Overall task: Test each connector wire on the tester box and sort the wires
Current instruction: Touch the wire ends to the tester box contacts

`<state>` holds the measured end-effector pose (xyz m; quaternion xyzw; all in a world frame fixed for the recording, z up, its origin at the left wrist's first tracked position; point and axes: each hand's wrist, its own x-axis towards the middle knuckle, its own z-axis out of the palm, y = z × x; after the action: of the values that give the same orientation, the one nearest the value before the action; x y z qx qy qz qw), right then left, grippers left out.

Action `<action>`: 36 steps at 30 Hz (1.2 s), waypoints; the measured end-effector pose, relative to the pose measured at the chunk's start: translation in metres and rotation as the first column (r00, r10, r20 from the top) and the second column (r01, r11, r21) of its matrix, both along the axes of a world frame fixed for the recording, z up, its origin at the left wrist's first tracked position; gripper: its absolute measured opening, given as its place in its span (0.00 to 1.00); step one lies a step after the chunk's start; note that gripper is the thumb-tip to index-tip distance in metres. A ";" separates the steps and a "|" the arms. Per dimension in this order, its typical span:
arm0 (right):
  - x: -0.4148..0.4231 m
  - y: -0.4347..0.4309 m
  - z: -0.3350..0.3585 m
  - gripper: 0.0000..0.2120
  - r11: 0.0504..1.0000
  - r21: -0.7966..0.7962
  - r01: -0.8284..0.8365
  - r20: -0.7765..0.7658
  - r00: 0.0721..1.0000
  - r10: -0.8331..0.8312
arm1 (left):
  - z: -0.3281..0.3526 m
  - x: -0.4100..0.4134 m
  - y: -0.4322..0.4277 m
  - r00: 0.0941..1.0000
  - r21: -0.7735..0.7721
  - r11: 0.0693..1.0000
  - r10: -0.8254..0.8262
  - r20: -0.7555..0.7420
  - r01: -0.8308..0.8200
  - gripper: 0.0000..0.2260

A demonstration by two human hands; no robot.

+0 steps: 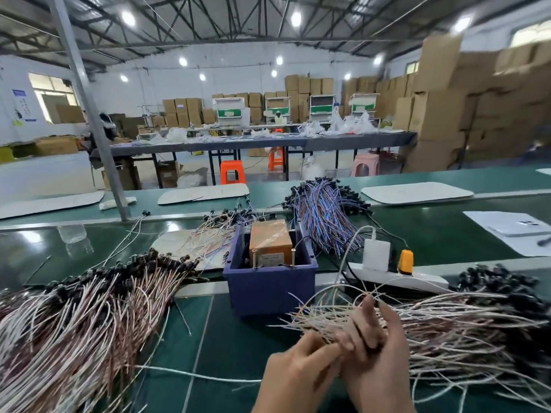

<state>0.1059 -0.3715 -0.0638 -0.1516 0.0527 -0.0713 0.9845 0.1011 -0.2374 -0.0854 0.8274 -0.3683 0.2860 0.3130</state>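
- Warehouse hall, cartons stacked along the far wall, and a long green bench (447, 242) in front carrying everything that matters
- Both hands sit at the near edge of the bench, right of its middle, buried in the loose ends of the right pile of wires (465, 332)
- Right hand (380, 350) has its lower fingers curled round a small clutch of those wires, with the forefinger standing straight up
- Left hand (298, 371) meets it from the left, fingertips closed in a pinch on the same clutch; blur hides how many strands it has
- That pile lies across the bench: thin ends point left toward the hands, black connectors bunch at the right
- Tester box (269, 245), orange-brown, stands inside the blue bin (268, 289) at mid-bench, straight ahead of the hands and a little left, well apart from them
- Two upright metal pins (254, 259) rise at its near face, turned toward the person
- My judgement: one wire is being singled out, and it must travel forward and left to reach the pins; the left hand is the nearer one
- Left pile of wires (74, 323) spreads over the near left corner, likely one sorting place
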 end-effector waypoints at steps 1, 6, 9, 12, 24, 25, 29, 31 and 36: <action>0.001 -0.002 0.001 0.13 1.000 0.014 0.012 0.001 1.000 -0.012 | 0.000 0.001 0.003 1.000 0.035 0.999 -0.011 0.015 0.010 0.07; 0.005 -0.020 -0.001 0.10 0.994 0.003 0.111 -0.058 0.992 -0.110 | 0.000 0.019 0.025 0.988 0.097 0.993 0.052 0.146 -0.066 0.05; 0.005 -0.019 -0.001 0.10 0.960 -0.264 0.098 -0.103 0.986 -0.129 | -0.005 0.035 0.043 0.944 0.104 0.968 0.193 0.269 -0.227 0.09; 0.002 0.004 -0.006 0.07 0.562 -0.823 0.083 -0.032 0.981 -0.191 | -0.012 0.042 0.050 0.886 0.059 0.937 0.303 0.352 -0.345 0.08; -0.002 0.036 -0.022 0.08 -0.081 -0.987 0.141 0.145 0.988 -0.049 | -0.018 0.043 0.052 0.808 -0.028 0.894 0.416 0.417 -0.447 0.09; -0.002 0.036 -0.022 0.09 -0.068 -0.989 0.133 0.137 0.989 -0.054 | -0.019 0.044 0.053 0.796 -0.035 0.885 0.433 0.424 -0.463 0.10; 0.001 0.036 -0.025 0.14 -0.033 -0.992 0.118 0.120 0.991 -0.065 | -0.015 0.044 0.055 0.730 -0.192 0.811 0.583 0.358 -0.553 0.13; 0.000 0.036 -0.028 0.09 -0.023 -0.995 0.100 0.101 0.991 -0.092 | -0.011 0.040 0.054 0.736 -0.271 0.790 0.612 0.289 -0.550 0.14; 0.002 0.033 -0.029 0.02 0.027 -0.986 0.164 0.153 0.957 -0.248 | -0.007 0.029 0.051 0.875 -0.343 0.816 0.482 -0.042 -0.466 0.05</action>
<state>0.1082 -0.3381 -0.0932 -0.7751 0.0410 -0.2241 0.5893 0.1301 -0.1866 -0.0929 0.8186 -0.1026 0.4338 0.3621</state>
